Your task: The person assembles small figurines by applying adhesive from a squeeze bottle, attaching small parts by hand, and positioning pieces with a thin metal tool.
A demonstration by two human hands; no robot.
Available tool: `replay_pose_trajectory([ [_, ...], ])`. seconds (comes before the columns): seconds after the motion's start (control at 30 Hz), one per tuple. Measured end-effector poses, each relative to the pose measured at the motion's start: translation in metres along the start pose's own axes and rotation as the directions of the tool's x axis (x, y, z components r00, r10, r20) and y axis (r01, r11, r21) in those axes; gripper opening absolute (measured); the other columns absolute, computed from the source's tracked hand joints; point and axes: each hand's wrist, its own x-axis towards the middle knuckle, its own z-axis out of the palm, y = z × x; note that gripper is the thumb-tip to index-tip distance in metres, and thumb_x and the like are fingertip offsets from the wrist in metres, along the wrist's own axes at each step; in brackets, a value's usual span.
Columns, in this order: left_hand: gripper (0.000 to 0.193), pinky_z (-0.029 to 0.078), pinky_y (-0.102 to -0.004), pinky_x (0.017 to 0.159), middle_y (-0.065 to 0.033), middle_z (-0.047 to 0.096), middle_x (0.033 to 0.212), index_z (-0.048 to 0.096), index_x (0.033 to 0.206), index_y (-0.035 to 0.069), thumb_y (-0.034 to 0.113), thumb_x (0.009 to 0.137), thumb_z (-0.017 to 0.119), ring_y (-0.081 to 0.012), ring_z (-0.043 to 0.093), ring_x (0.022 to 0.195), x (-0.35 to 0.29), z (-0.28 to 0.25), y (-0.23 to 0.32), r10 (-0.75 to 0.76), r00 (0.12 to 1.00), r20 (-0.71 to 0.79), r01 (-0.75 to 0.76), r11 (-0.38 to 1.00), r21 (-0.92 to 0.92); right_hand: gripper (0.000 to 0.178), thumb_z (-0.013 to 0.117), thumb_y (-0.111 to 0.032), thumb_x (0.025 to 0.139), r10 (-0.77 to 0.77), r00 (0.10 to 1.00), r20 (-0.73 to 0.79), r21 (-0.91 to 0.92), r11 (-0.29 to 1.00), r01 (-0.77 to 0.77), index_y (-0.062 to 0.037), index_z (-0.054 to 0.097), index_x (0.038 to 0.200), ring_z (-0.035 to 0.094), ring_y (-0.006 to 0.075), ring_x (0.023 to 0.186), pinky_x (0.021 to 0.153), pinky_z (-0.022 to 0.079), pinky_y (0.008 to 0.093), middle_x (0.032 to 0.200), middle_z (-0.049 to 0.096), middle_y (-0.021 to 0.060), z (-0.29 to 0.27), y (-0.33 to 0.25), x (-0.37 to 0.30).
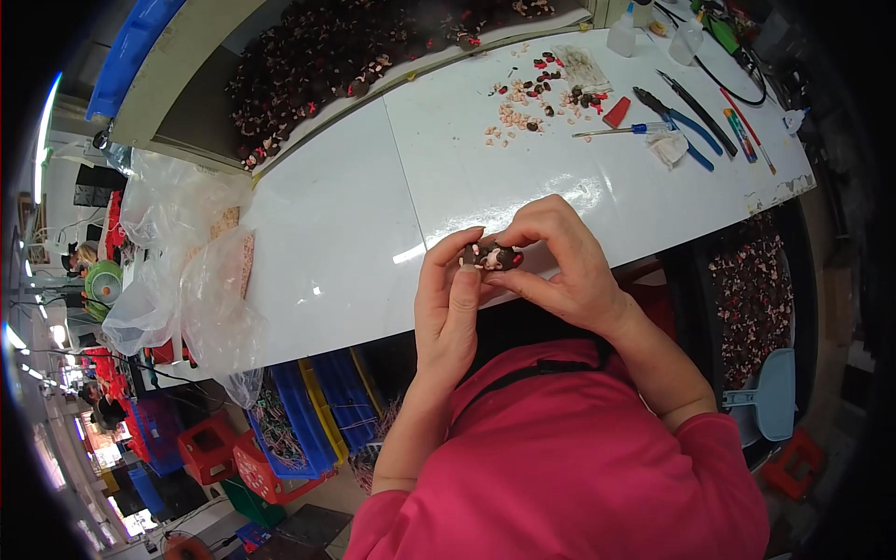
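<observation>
Between both hands is a small dark brown figurine (492, 258) with pale pink parts and a red spot at its right end. My left hand (450, 303) pinches its left end, thumb in front and fingertips behind. My right hand (567, 266) grips the other end, forefinger curled over the top and thumb below. The fingers cover part of the figurine, so its full shape is hidden. Both hands are over the near edge of the white table (327, 252). Farther back on the table lie several loose pale pink pieces (513, 119) and small dark parts (586, 97).
A bin of similar dark pieces (308, 79) stands at the back left. Clear plastic bags (210, 289) sit at the left. Blue-handled pliers (695, 131), a screwdriver (621, 130) and white bottles (623, 35) lie or stand back right. A light blue dustpan (773, 397) is at right.
</observation>
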Motion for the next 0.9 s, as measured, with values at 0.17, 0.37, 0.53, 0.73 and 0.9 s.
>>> replay_pose_trajectory([
  [0.17,0.04,0.049,-0.0384,0.09,-0.0168,0.056,0.114,0.035,0.13,0.0,0.028,0.102,0.03,-0.0263,0.059,0.105,0.001,0.0,0.0,-0.033,0.999,-0.01,0.033,0.999,-0.033,0.038,0.076,-0.004,0.068,0.032,0.999,0.004,0.013,0.999,-0.032,-0.005,0.054,0.1,0.055,0.0215,0.086,0.073,0.047,0.0302,0.095,0.055,0.008,-0.001,-0.001,0.001],
  [0.37,0.04,0.049,-0.0381,0.09,-0.0165,0.056,0.111,0.036,0.129,0.001,0.029,0.102,0.03,-0.0254,0.06,0.103,-0.001,-0.002,-0.001,-0.035,0.999,-0.026,0.035,0.999,0.004,0.038,0.075,-0.005,0.069,0.023,1.0,0.001,0.005,1.0,-0.023,-0.0045,0.055,0.1,0.056,0.021,0.086,0.073,0.049,0.0296,0.095,0.055,0.0082,0.001,-0.002,0.001],
  [0.53,0.038,0.048,-0.0371,0.091,-0.0168,0.054,0.115,0.037,0.128,-0.001,0.025,0.102,0.03,-0.025,0.058,0.105,-0.008,-0.004,0.0,-0.021,1.0,-0.015,0.021,1.0,0.009,0.04,0.075,-0.005,0.069,-0.003,1.0,-0.018,-0.024,1.0,0.002,-0.0048,0.055,0.104,0.056,0.0213,0.087,0.073,0.049,0.0295,0.098,0.054,0.0092,0.006,-0.009,-0.001],
  [0.73,0.051,0.042,-0.0358,0.097,-0.0169,0.048,0.129,0.04,0.131,-0.002,-0.009,0.081,0.043,-0.0236,0.047,0.121,-0.015,0.008,0.048,0.188,0.982,-0.019,-0.18,0.962,0.206,0.036,0.073,-0.003,0.073,0.146,0.989,0.036,-0.036,0.989,-0.145,-0.0043,0.057,0.105,0.057,0.0196,0.086,0.076,0.047,0.0274,0.099,0.054,0.0093,-0.028,-0.017,-0.007],
  [0.9,0.009,0.037,-0.0301,0.068,-0.005,0.046,0.089,0.047,0.093,0.01,0.017,0.088,0.044,-0.0175,0.045,0.081,-0.141,-0.043,0.161,-0.371,0.811,0.453,0.518,0.094,-0.85,0.028,0.066,-0.002,0.076,0.583,0.811,-0.05,-0.06,0.809,-0.585,-0.0028,0.056,0.103,0.056,0.012,0.086,0.075,0.045,0.0253,0.097,0.056,0.0055,-0.126,-0.035,-0.047],
])
